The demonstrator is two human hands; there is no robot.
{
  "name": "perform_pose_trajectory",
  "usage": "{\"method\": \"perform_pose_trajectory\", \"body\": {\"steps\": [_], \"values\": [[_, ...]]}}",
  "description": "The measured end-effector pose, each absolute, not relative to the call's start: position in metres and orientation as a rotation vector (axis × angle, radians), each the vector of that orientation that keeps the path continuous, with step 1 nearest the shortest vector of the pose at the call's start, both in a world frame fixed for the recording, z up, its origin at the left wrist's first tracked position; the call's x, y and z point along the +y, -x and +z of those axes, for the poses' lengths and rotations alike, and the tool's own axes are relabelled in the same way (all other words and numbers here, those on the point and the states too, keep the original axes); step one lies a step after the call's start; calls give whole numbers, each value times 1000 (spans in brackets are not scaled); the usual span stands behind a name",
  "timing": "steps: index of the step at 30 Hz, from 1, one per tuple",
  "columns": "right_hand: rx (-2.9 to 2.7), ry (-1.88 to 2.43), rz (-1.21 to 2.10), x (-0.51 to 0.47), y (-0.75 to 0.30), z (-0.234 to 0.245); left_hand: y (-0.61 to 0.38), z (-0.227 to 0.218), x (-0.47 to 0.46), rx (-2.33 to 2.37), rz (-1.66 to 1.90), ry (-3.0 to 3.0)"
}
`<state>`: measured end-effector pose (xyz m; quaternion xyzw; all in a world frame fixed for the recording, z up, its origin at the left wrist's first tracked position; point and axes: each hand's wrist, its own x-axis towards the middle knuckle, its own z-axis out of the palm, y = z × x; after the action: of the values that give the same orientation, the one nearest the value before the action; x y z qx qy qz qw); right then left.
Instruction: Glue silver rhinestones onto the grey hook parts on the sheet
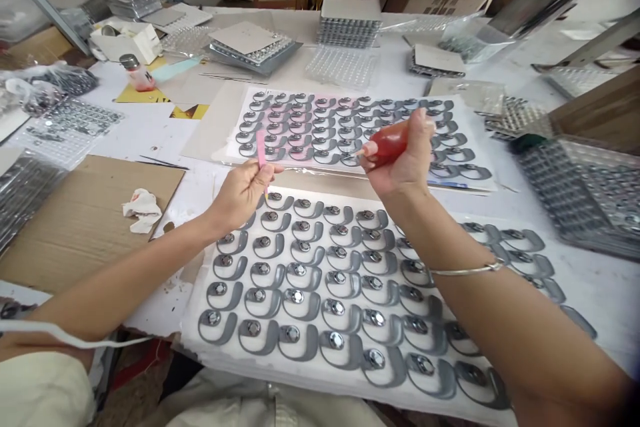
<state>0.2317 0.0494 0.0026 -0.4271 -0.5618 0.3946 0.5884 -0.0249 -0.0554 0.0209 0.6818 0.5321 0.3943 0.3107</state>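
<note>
— What does the right hand [400, 163] have?

— It is closed around a red bulb-shaped tool [387, 145], whose thin tip points left and down at the far sheet of grey hooks [350, 130]. A thin silver bangle [467, 271] sits on that forearm.

— And the left hand [245, 190]?

— Its fingers pinch a narrow pink strip [261, 148], held upright over the near edge of that far sheet. The two hands are near each other, but apart.

— Where do the sheets lie on the bench [165, 140]?

— The far sheet lies across the middle, with a pink tint over its left part. The near sheet of grey hooks [320, 287] lies at the near edge, under both forearms, with each hook carrying a shiny round stud.

— What else is around?

— A brown cardboard sheet [85, 220] lies toward the left edge with a crumpled white cloth [141, 209] on it. A small bottle with a silver cap [136, 72] stands toward the far left corner. Stacked trays [349, 28] rest at the far edge, and more trays [583, 193] sit at the right edge.
</note>
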Motion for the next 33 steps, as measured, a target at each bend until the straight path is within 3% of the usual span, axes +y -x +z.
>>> {"method": "perform_pose_trajectory", "body": {"steps": [4,10,18,27,33], "values": [[-1149,790,1240,52,-231,-1,31,25,-77,1350,1070,-1736],[-1166,831,1348,17,-241,20,23,21,-99,1101,1059,-1514],[-1251,875,1167,-42,-255,39,13,3,-106,917,1261,-2012],[-1133,1091,1141,-79,-223,31,17,-13,-122,769,1299,-2602],[-1337,1146,1017,-89,-204,20,14,-14,-128,718,1279,-2812]]}}
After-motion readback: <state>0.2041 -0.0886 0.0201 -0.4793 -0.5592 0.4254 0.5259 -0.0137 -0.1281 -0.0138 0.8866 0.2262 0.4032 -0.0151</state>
